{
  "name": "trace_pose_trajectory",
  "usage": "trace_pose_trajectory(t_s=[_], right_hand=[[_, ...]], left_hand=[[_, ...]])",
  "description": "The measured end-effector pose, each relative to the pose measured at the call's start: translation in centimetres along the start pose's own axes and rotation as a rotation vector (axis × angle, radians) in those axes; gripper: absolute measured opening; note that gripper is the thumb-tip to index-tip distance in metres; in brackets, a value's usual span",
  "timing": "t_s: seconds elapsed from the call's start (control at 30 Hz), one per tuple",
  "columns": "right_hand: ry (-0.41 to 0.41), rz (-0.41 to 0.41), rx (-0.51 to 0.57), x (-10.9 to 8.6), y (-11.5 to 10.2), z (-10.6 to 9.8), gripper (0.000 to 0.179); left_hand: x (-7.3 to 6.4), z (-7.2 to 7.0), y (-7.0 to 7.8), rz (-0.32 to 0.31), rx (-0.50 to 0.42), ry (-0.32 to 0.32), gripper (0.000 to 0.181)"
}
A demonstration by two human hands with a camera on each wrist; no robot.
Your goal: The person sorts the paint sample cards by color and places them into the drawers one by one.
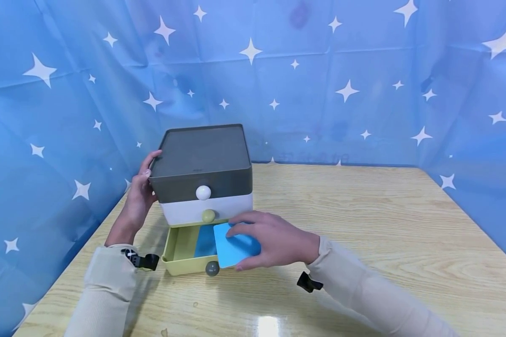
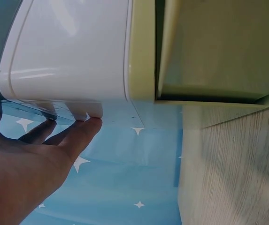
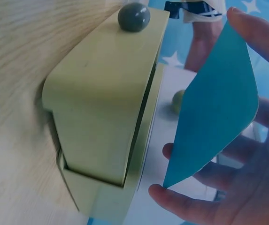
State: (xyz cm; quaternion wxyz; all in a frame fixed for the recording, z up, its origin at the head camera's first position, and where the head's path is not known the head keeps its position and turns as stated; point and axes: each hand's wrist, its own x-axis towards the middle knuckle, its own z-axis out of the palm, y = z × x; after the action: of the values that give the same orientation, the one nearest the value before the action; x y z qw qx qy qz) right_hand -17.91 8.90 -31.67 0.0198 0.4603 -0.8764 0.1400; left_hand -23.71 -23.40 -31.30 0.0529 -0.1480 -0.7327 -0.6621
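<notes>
A small drawer cabinet (image 1: pixel 206 180) has a dark grey top tier, a white middle tier and a pulled-out green bottom drawer (image 1: pixel 181 266) with a grey knob (image 1: pixel 212 268). My left hand (image 1: pixel 138 199) rests on the cabinet's left side; in the left wrist view its fingertips (image 2: pixel 94 123) touch the white wall. Over the right part of the drawer, my right hand (image 1: pixel 274 239) pinches a blue card (image 1: pixel 229 248) by its edges, thumb on one side and fingers on the other. Another blue piece (image 1: pixel 205 241) lies inside the drawer, partly hidden behind the card.
The cabinet stands on a light wooden table (image 1: pixel 354 210), left of the middle. A blue curtain with white stars (image 1: pixel 303 84) hangs behind and at both sides. White and green knobs (image 1: pixel 203 192) mark the upper drawers, both pushed in.
</notes>
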Motion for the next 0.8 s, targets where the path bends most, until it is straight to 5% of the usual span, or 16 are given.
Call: trace_pose_trajectory(t_s=[0.4,0.8], right_hand=[[-0.016,-0.035,0.009,1.8,-1.0,1.0,0.057],[-0.071,0.066,0.085,3.5,-0.9,3.0,0.056]], left_hand=[[-0.1,0.0,0.0,-0.006,0.0,0.006,0.057],[-0.1,0.1,0.0,-0.004,0.004,0.003,0.057]])
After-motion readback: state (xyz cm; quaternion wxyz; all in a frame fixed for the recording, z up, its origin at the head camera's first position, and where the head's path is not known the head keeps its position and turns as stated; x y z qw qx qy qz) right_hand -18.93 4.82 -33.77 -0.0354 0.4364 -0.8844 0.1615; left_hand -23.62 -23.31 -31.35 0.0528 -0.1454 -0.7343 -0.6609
